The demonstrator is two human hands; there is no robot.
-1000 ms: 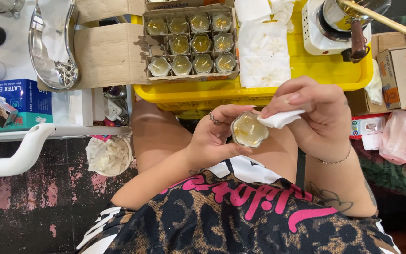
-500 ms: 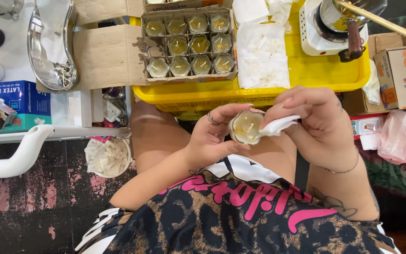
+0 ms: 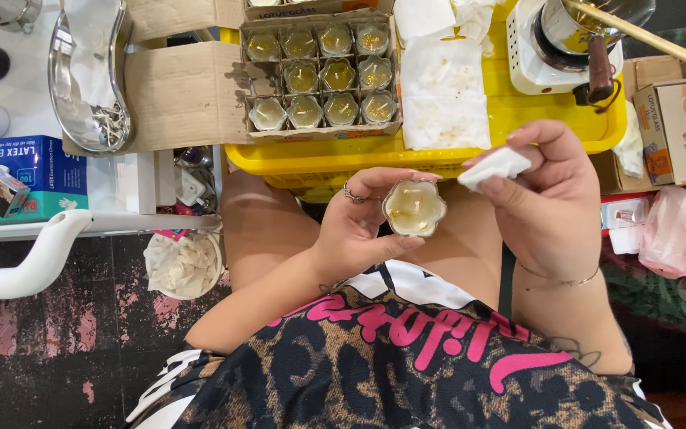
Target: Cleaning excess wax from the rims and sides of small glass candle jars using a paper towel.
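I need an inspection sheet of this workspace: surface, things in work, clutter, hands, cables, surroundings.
Surface: yellow tray holding the goods.
Things in work: flower-shaped candle cup with pale wax; folded white tissue; cardboard box of filled cups.
Clutter: stained white paper; small pot on a white burner; crumpled tissues in a bowl; blue glove box.
Hands: left hand holds the cup; right hand pinches the tissue, apart from the cup.
Cables: nothing seen.
Surroundings: metal kidney tray; dark, pink-stained floor.
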